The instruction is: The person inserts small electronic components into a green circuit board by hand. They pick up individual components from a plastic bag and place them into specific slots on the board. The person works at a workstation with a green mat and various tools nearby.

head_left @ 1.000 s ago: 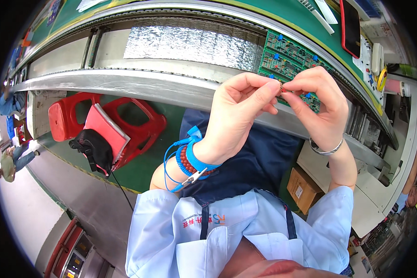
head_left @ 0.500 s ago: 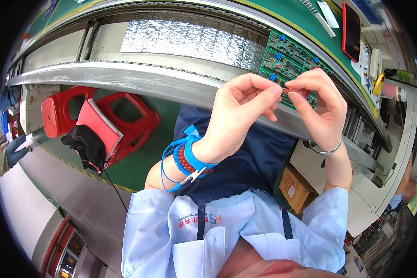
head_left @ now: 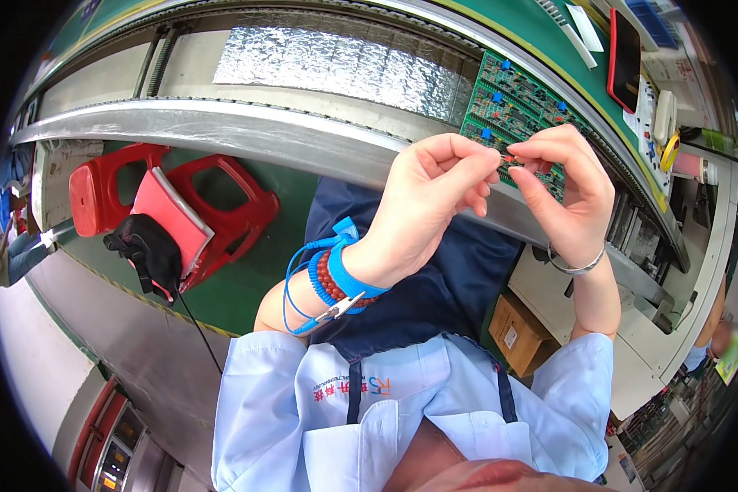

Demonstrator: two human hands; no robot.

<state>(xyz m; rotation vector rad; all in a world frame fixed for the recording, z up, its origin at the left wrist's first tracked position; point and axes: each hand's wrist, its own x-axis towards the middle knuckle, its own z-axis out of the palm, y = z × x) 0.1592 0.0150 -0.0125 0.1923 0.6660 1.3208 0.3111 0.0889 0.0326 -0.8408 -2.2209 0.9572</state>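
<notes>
In front of me my left hand (head_left: 439,193) is closed in a pinch, thumb against forefinger. A tiny red component (head_left: 508,159) with thin leads sticks out at its fingertips; its exact kind is too small to tell. Facing it, my right hand (head_left: 570,184) is curled, with a small gap between thumb and forefinger tips beside the red component. Behind and below both hands lies a green circuit board panel (head_left: 512,98) carrying blue, red and dark parts, partly hidden by my fingers. A blue wrist strap (head_left: 354,275) with a coiled cord and clip circles my left wrist.
The board rests between metal conveyor rails (head_left: 246,127), to the right of a silvery foil-like sheet (head_left: 336,70). A red-edged phone (head_left: 623,61) lies at far right. Red stools (head_left: 238,201) with a black bag (head_left: 146,250) stand left; a cardboard box (head_left: 517,332) sits lower right.
My right thumb has dropped slightly away from its forefinger, widening the gap by the red component. The left hand keeps its pinch and has barely moved.
</notes>
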